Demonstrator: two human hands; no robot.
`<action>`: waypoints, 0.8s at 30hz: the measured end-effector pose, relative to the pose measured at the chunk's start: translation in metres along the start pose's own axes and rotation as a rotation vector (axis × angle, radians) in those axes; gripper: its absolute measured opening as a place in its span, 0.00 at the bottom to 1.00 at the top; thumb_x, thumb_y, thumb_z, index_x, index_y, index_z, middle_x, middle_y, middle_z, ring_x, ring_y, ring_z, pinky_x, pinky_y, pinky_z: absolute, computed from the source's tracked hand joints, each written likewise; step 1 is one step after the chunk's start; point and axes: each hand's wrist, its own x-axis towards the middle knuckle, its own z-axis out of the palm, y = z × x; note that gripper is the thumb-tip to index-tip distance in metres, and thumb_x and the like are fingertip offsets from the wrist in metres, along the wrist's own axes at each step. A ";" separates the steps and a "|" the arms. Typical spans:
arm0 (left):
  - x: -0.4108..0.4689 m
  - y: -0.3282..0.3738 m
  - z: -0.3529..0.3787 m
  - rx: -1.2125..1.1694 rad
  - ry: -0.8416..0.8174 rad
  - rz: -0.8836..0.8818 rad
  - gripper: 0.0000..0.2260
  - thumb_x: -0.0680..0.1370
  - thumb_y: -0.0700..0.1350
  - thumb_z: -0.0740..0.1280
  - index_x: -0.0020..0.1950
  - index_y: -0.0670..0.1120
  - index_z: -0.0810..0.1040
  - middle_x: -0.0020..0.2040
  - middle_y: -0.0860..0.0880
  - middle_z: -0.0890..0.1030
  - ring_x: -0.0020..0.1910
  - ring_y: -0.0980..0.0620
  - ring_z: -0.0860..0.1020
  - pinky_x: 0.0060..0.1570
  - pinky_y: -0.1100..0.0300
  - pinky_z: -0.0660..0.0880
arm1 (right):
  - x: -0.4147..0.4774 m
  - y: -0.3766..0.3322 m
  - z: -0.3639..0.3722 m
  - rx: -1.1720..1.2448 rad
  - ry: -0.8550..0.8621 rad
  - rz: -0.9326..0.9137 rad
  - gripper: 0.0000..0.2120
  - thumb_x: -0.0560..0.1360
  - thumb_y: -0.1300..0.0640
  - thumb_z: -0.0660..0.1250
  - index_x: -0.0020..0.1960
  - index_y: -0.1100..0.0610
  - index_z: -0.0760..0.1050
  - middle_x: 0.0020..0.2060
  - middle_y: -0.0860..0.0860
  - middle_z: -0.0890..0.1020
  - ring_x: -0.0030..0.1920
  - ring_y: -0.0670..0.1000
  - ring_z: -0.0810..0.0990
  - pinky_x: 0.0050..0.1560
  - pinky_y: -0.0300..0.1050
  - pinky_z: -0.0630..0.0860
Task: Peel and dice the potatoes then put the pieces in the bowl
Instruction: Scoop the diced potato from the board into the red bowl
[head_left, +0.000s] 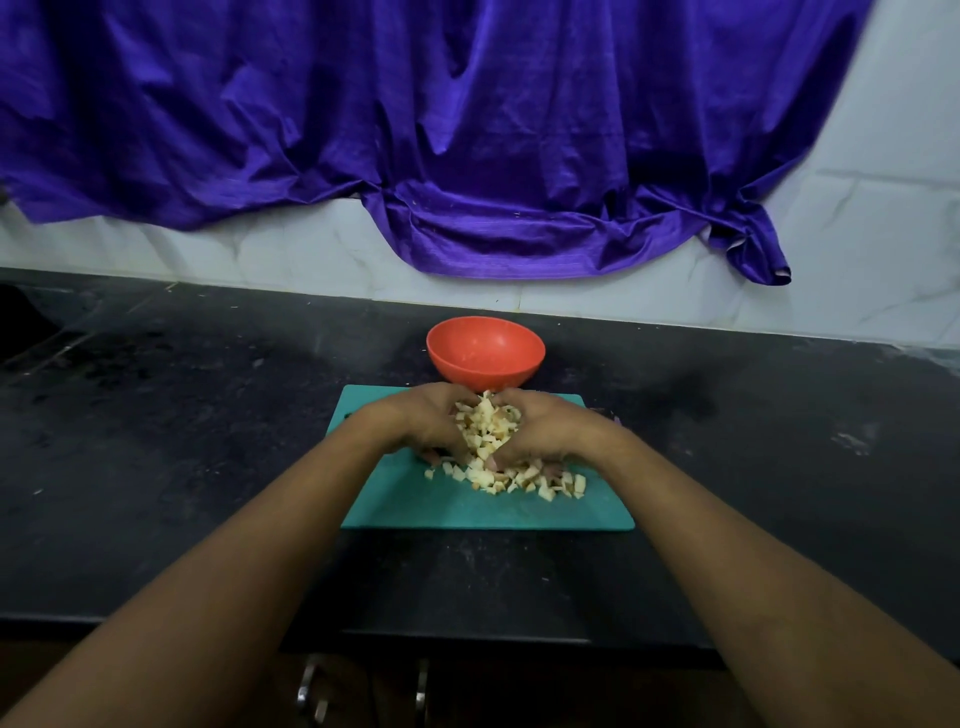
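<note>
Centrally, on a teal cutting board (457, 512) laid on the black worktop (182, 441): diced potato pieces (488, 434), pale, heaped. Left hand (423, 421) and right hand (543, 431) are cupped either side of the heap, each grip curled round the pieces; loose pieces lie on the board's near side. Orange bowl (485, 353), upright, just beyond the board's far edge. Purple cloth (415, 130) draped over the white tiled wall behind.
</note>
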 end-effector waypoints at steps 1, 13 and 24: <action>0.001 -0.002 0.000 -0.021 0.017 0.005 0.36 0.70 0.33 0.79 0.74 0.51 0.72 0.64 0.48 0.75 0.54 0.47 0.82 0.48 0.52 0.85 | 0.001 -0.001 0.001 0.034 0.012 -0.004 0.43 0.69 0.58 0.82 0.77 0.43 0.65 0.60 0.51 0.77 0.44 0.50 0.82 0.30 0.41 0.77; 0.000 0.009 -0.014 -0.292 0.021 0.012 0.20 0.71 0.26 0.73 0.59 0.43 0.80 0.55 0.38 0.83 0.48 0.42 0.86 0.44 0.54 0.85 | 0.008 -0.018 -0.016 0.481 -0.006 0.061 0.17 0.71 0.76 0.72 0.56 0.60 0.80 0.54 0.62 0.82 0.45 0.56 0.84 0.33 0.45 0.83; 0.032 0.054 -0.051 -0.289 0.009 -0.096 0.12 0.72 0.25 0.72 0.54 0.31 0.81 0.52 0.37 0.81 0.42 0.45 0.85 0.36 0.59 0.83 | 0.040 -0.036 -0.062 0.577 -0.095 0.194 0.09 0.73 0.75 0.70 0.48 0.64 0.78 0.56 0.62 0.79 0.50 0.58 0.83 0.39 0.45 0.84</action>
